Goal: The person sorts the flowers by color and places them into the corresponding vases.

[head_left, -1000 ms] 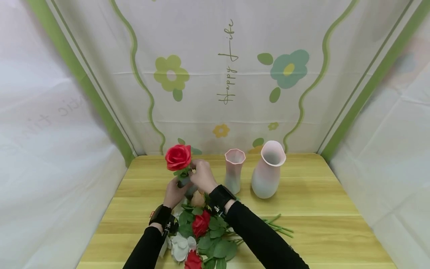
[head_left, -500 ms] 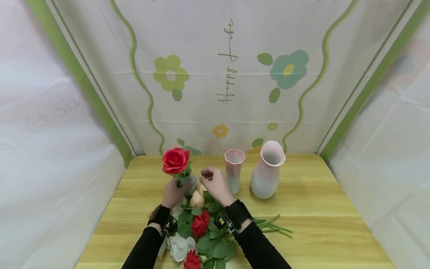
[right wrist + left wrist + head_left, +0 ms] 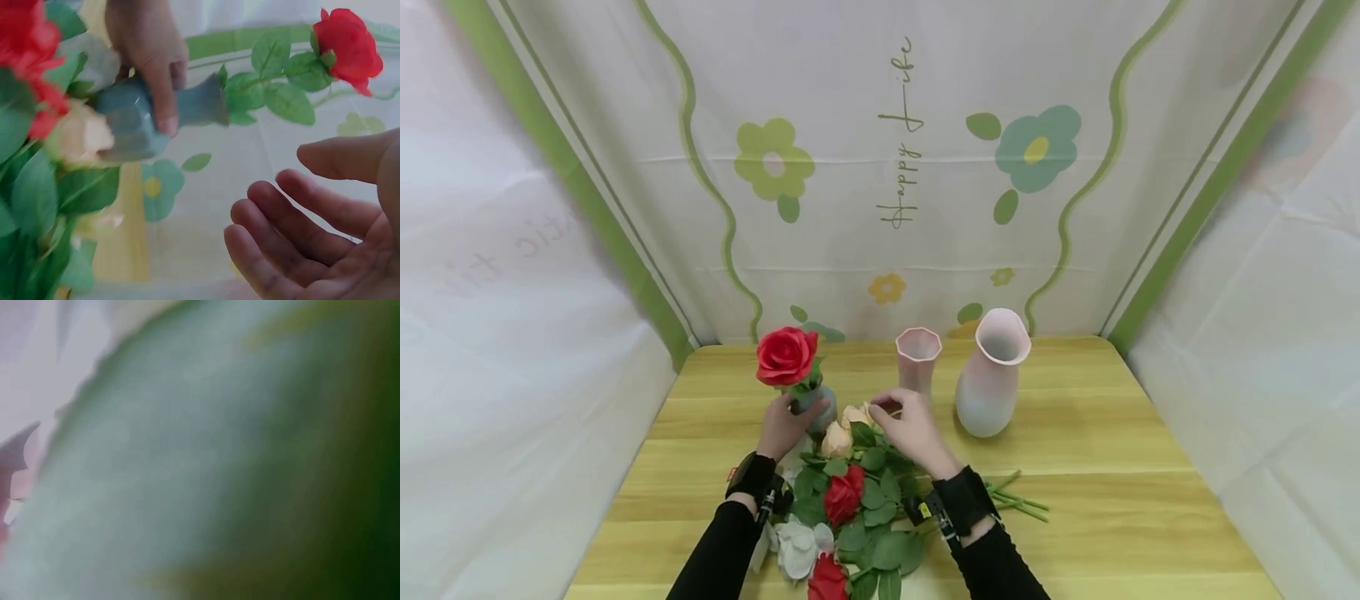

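My left hand [image 3: 781,430] grips a small blue-grey vase [image 3: 128,115], thumb across its shoulder in the right wrist view. From the vase's neck rises a red rose [image 3: 786,357] with green leaves [image 3: 290,100]. My right hand [image 3: 916,429] is over the table beside the cream roses [image 3: 837,440]; in its own wrist view the fingers are loosely bent with nothing between them. A pile of flowers lies between my forearms, with a red rose bloom and a white flower [image 3: 796,547] among leaves. A blurred green leaf [image 3: 156,456] covers most of the left wrist view.
A pink, faceted vase [image 3: 917,367] stands just behind my right hand. To its right is a larger pink-and-white vase [image 3: 988,398] with a flared mouth. Cut green stems [image 3: 1018,500] stick out rightward from the pile. A printed curtain [image 3: 835,250] closes off the table's back.
My right hand has come away from the rose's stem at the vase mouth and moved right and toward me. My left hand keeps its grip on the small vase.
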